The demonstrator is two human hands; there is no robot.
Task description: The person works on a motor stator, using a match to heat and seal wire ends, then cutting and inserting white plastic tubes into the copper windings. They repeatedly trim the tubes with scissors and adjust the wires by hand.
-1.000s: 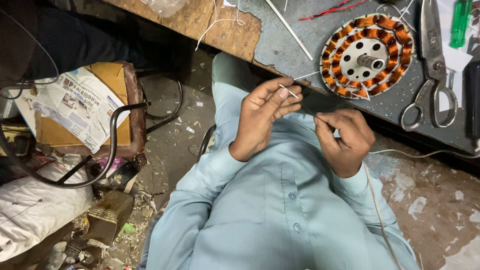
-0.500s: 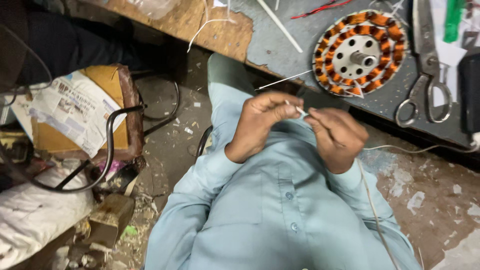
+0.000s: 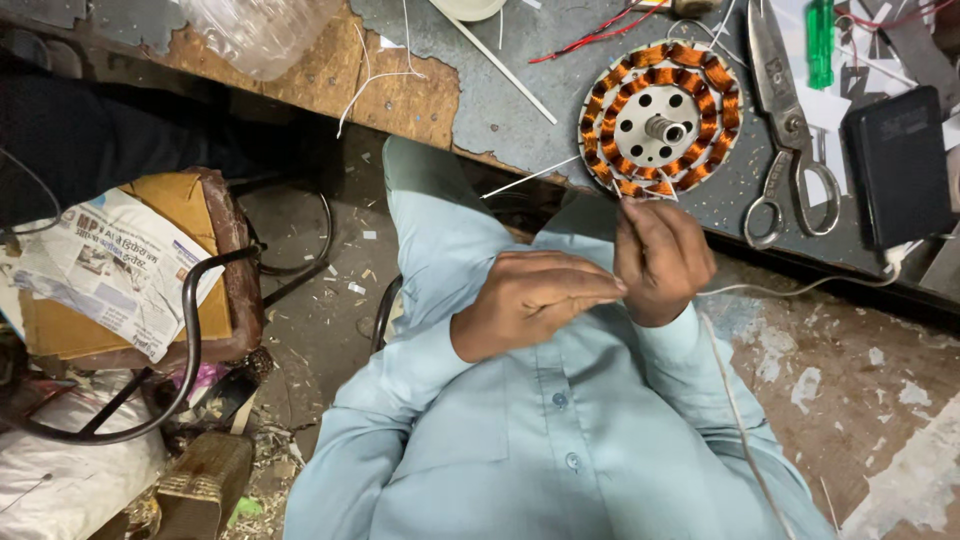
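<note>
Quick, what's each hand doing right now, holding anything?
Left hand: fingers extended flat, tips touching the right hand; nothing visibly held.
Right hand: closed, pinching at the stator edge; what it holds cannot be told.

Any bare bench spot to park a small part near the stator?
Best patch: grey bench top between the white rod and the stator. The strip along the edge below the scissors is also bare. Crowded: the upper right, with scissors, black box, green tool and wires.

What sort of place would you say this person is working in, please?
Probably a small motor-repair workshop: a round stator with copper windings lies on a worn workbench beside metal shears, and the right hand works at thin wire by its edge.
</note>
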